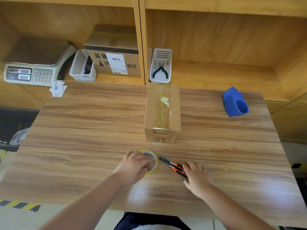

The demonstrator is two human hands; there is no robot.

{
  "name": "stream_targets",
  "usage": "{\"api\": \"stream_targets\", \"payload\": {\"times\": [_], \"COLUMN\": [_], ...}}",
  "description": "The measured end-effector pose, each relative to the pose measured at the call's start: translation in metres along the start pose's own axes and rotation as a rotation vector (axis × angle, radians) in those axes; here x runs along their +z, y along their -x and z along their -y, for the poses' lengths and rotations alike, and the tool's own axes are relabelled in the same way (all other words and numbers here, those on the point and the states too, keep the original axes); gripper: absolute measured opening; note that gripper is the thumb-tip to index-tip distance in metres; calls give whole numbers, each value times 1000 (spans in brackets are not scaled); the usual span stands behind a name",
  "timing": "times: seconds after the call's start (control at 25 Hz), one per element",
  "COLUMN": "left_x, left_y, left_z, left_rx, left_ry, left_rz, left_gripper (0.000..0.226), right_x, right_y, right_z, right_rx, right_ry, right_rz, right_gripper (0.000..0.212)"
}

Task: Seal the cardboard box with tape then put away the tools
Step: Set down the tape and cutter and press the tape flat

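Note:
A small cardboard box (162, 113) stands on the wooden table (83, 130), its top seam covered by clear tape. In front of it lies a roll of clear tape (153, 159) with a yellow rim, flat on the table. My left hand (134, 165) rests on the roll, fingers over its hole. To the right lies a black and orange utility knife (171, 165), blade end pointing at the roll. My right hand (196, 177) covers the knife's rear end, fingers curled on it.
A blue tape dispenser (235, 102) sits at the table's far right. Behind the box a white basket (160, 67) holds green pliers. Another white basket (82, 66), a larger labelled carton (116, 62) and a scale (31, 70) stand on the shelf at left.

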State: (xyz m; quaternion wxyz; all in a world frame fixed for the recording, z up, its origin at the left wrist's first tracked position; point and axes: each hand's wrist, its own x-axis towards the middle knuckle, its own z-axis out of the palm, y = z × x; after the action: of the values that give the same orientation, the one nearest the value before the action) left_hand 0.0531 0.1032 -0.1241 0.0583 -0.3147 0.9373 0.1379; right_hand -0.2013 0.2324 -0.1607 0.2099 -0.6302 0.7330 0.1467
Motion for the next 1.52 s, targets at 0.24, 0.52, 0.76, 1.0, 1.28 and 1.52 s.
{"api": "stream_targets", "payload": {"times": [0.24,0.52,0.76,1.0,1.28,1.52], "left_x": [-41,-87,-83,-74,-71,-63], "left_y": [-10,-47,-80,-83,-92,-94], "left_z": [29,9,2,7,1,1], "left_rx": [-228,-147,-47,-62,-150,-176], "left_ry": [-9,-98,-230,-155,-105,-159], "left_rz": [-101,-263,-87,-78,-157,-199], "left_gripper": [65,92,89,71,57,56], "right_x": [-55,-144,-142,-132,-122,-118], "right_y": [0,-15,-51,-65,-81,-84], "right_z": [-10,15,41,39,41,39], "right_rx": [10,-264,-336,-306,-268,-284], "right_ry": [-533,-555,-225,-119,-130,-96], "right_rz": [-111,-428,-425,-434,-550,-615], "right_gripper": [93,90,84,76,58,56]}}
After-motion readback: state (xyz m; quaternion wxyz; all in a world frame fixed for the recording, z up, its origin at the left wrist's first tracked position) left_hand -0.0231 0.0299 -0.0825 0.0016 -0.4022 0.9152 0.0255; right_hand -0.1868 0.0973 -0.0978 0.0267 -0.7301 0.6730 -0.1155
